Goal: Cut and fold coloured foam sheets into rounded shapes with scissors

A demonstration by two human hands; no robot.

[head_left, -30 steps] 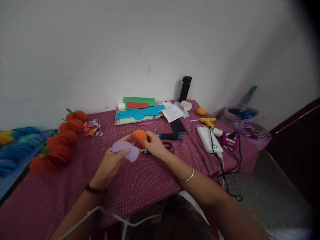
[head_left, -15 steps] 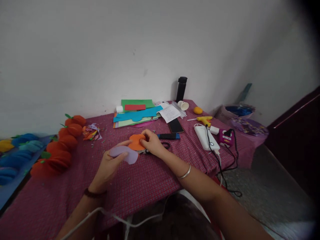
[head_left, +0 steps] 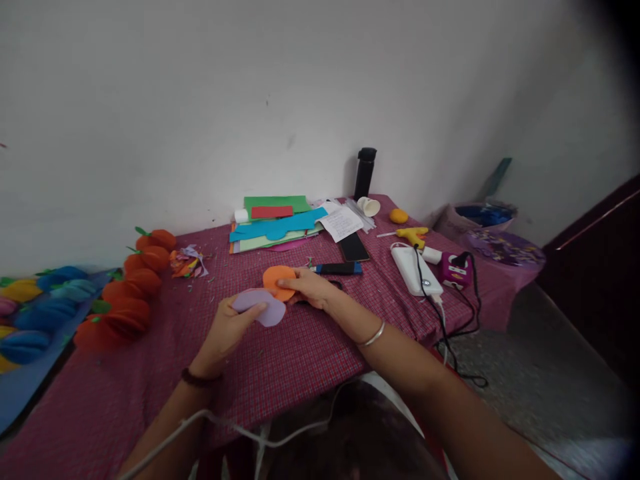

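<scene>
My left hand pinches a rounded lilac paper piece between thumb and fingers, above the table. In my right hand is a round orange paper piece, gripped at its right edge. The lilac piece overlaps the lower left of the orange one; whether they touch I cannot tell. Scissors under my right hand are mostly hidden. Just beyond that hand lies a dark tool with a blue end. Several orange paper pumpkins stand in a row to the left.
Behind my hands lie stacked coloured papers, a handwritten sheet and a phone. A black bottle stands by the wall. To the right are a yellow glue gun, a white power bank and cables. Paper scraps sit left.
My right hand has turned the orange piece so its round face shows more fully. The lilac piece stays in my left hand. The whole view has shifted slightly.
</scene>
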